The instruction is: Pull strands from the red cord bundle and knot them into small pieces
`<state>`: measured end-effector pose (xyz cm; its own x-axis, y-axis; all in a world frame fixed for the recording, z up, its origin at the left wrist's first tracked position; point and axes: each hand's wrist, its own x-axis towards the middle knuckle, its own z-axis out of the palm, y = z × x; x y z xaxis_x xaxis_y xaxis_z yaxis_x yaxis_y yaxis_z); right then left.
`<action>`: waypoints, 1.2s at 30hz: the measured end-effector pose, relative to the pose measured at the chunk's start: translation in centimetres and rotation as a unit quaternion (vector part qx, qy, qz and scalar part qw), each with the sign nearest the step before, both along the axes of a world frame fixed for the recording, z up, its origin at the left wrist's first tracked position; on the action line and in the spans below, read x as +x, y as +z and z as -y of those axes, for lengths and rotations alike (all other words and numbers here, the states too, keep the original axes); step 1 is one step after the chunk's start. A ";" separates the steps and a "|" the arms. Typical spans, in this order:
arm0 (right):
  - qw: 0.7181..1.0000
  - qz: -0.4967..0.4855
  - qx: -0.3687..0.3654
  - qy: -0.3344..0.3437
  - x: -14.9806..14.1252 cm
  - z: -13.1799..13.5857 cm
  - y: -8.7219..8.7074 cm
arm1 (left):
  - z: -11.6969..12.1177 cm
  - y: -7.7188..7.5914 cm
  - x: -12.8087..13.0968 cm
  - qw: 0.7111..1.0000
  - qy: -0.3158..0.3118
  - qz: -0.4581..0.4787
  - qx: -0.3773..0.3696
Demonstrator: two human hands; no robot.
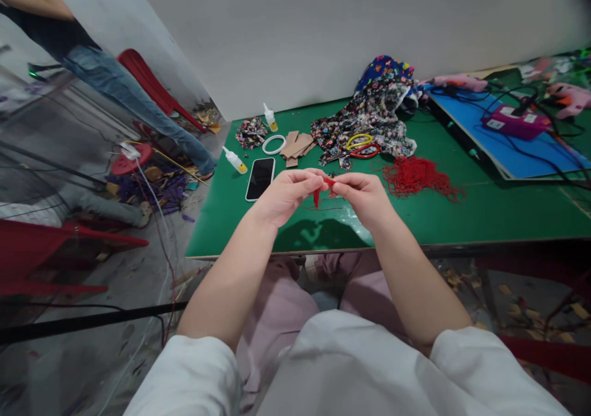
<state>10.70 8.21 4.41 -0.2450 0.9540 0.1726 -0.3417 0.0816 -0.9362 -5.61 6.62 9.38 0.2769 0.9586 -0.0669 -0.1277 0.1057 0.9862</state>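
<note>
My left hand (287,193) and my right hand (362,196) meet over the green table (462,210), fingertips pinched together on a small bundle of red thread (320,192) that hangs down between them. A loose strand of red thread lies on the table just below the hands. A larger heap of red thread (418,176) sits to the right of my right hand. A black phone (260,178) lies face up just left of my left hand.
Behind the hands are cardboard pieces (298,146), a white ring (274,144), two glue bottles (235,160), floral fabric (369,120) with scissors (363,146). A blue board (508,139) with glue guns lies right. Another person's legs (124,90) and red chairs stand left.
</note>
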 end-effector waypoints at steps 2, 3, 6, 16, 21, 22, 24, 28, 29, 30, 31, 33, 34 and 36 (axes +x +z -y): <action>1.000 -0.014 -0.009 0.019 -0.2 0.0 -0.1 | 0.1 -0.2 0.3 1.000 -0.001 0.030 -0.005; 0.999 -0.022 -0.014 0.033 -0.3 0.0 -0.1 | 0.1 -0.3 0.5 0.999 -0.001 0.043 -0.007; 0.997 -0.044 -0.023 0.062 -0.6 0.0 -0.4 | 0.1 -0.7 1.1 0.997 0.011 0.077 -0.009; 0.991 -0.063 -0.067 0.101 -1.8 0.4 -1.8 | 0.2 -1.2 2.5 0.986 0.127 0.106 0.019; 0.992 -0.062 -0.079 0.078 -1.4 0.0 -3.0 | 0.2 -1.4 2.6 0.977 0.181 0.070 0.091; 0.993 -0.063 -0.075 0.063 -1.2 -0.1 -3.1 | 0.2 -1.4 2.5 0.975 0.187 0.060 0.104; 0.995 -0.062 -0.064 0.043 -0.8 -0.3 -3.0 | 0.2 -1.5 2.6 0.972 0.199 0.033 0.117; 0.992 -0.068 -0.052 0.095 -0.9 -0.3 -2.0 | 0.3 -1.6 2.8 0.974 0.201 0.000 0.104; 0.987 -0.078 -0.058 0.129 -1.0 -0.2 -1.7 | 0.4 -1.7 2.9 0.976 0.194 -0.004 0.100; 0.980 -0.090 -0.068 0.162 -1.2 -0.1 -1.5 | 0.4 -1.7 2.9 0.978 0.185 -0.006 0.097; 0.973 -0.104 -0.080 0.188 -1.5 0.0 -1.3 | 0.4 -1.7 3.0 0.979 0.177 -0.006 0.098; 0.964 -0.133 -0.109 0.204 -1.8 0.2 -1.1 | 0.5 -1.8 3.0 0.980 0.166 0.000 0.106; 0.962 -0.145 -0.118 0.198 -2.0 0.3 -1.1 | 0.5 -1.8 3.0 0.980 0.166 0.005 0.105; 0.963 -0.160 -0.131 0.173 -2.2 0.5 -1.3 | 0.5 -1.8 3.0 0.981 0.174 0.023 0.087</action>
